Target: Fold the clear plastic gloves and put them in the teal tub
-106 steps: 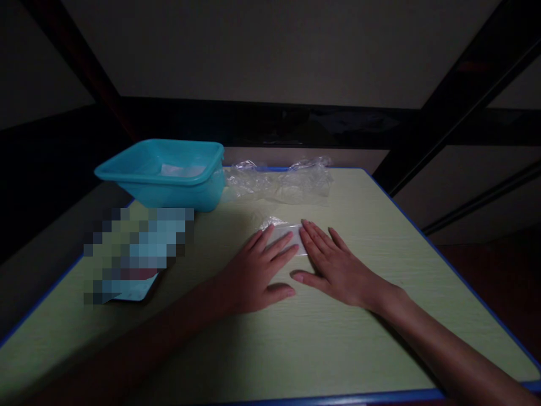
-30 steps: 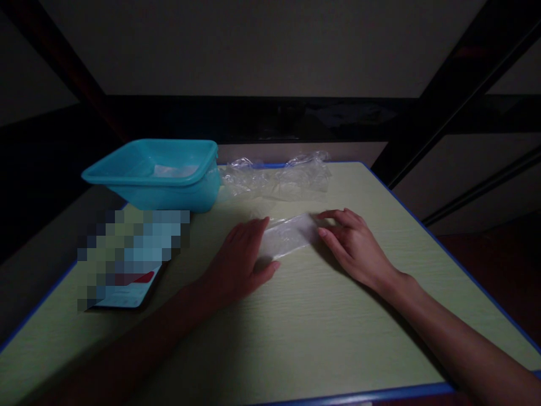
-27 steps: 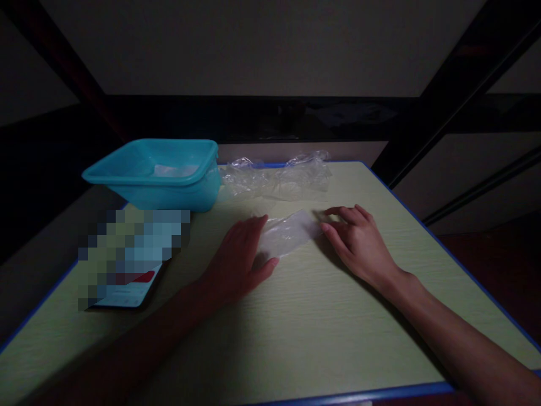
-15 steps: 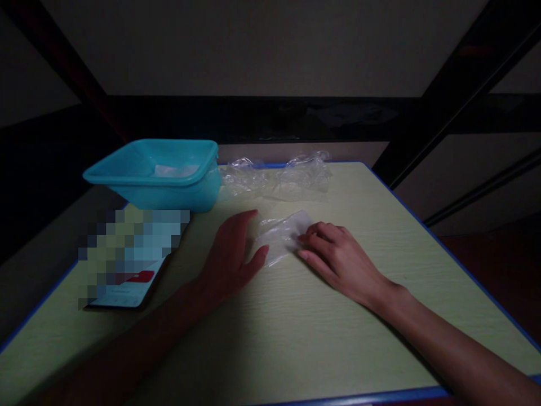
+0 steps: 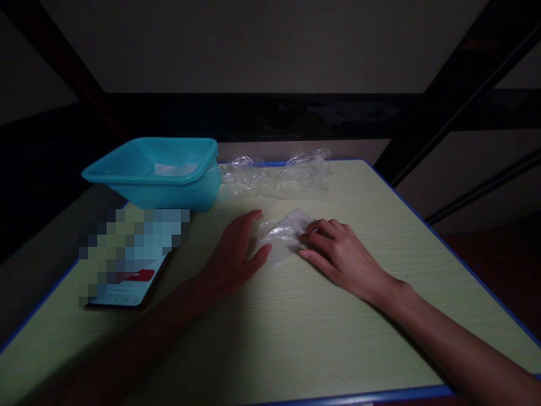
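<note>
A small clear plastic bag (image 5: 279, 237), thin and creased, lies on the table between my two hands. My left hand (image 5: 232, 254) is at its left edge, thumb and fingers apart, with the fingertips close to the film. On the other side, my right hand (image 5: 333, 248) has curled fingers on the bag's right edge; its thumb is below the index finger, and the exact contact under the fingers is hidden.
At the back left stands a turquoise plastic basket (image 5: 169, 180) with something whitish inside. Crumpled clear plastic bags (image 5: 287, 177) lie beside it along the far edge. A phone (image 5: 122, 290), partly pixelated, lies left on the blue-edged table (image 5: 316, 344).
The small bag has shifted and its creases catch the light differently. My left hand has moved slightly right; my right hand has hardly moved.
</note>
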Motion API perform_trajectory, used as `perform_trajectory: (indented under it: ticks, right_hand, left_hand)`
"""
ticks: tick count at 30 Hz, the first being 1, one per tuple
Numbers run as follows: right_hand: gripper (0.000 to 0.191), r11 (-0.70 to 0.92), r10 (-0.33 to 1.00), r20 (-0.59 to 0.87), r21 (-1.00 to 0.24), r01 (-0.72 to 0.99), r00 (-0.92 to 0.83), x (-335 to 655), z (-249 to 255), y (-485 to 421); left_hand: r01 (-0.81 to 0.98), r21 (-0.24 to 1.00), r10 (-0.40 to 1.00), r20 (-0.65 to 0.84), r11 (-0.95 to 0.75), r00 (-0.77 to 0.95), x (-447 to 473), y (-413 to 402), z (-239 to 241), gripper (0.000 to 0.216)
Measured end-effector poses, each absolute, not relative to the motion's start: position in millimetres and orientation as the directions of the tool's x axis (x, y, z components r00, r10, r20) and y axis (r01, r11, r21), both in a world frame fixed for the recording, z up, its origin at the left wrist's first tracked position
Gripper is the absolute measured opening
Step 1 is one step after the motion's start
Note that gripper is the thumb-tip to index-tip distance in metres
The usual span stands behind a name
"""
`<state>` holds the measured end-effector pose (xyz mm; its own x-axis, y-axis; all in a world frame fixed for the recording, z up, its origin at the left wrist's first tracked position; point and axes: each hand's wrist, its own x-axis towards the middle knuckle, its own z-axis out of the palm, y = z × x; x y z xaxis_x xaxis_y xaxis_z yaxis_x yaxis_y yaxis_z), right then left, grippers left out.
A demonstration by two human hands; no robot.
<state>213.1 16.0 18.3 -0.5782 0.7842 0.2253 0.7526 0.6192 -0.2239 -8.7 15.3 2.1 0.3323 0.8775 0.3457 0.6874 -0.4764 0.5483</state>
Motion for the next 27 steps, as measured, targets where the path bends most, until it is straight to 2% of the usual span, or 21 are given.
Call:
perform_trajectory:
  ticks: [8, 16, 19, 22, 27]
  right_hand:
    - [0.031, 0.691, 0.723, 0.29, -0.29, 0.662, -0.627, 219, 13, 23]
    - [0.037, 0.77, 0.63, 0.256, -0.327, 0.547, -0.733, 221, 11, 26]
    - [0.038, 0.785, 0.61, 0.262, -0.327, 0.526, -0.748, 221, 11, 27]
    - [0.033, 0.766, 0.635, 0.286, -0.351, 0.538, -0.717, 221, 11, 27]
    - [0.021, 0.641, 0.764, 0.356, -0.511, 0.572, -0.538, 220, 9, 31]
  left_hand:
    - [0.52, 0.757, 0.915, 0.278, -0.396, 0.294, -8, 19, 2, 0.047]
    - [0.462, 0.798, 0.918, 0.282, -0.386, 0.28, -9, 20, -1, 0.042]
    - [0.499, 0.767, 0.911, 0.293, -0.404, 0.289, -9, 20, 0, 0.041]
    - [0.545, 0.668, 0.861, 0.35, -0.506, 0.37, -9, 19, 3, 0.033]
    - [0.595, 0.51, 0.782, 0.357, -0.621, 0.511, -9, 18, 4, 0.025]
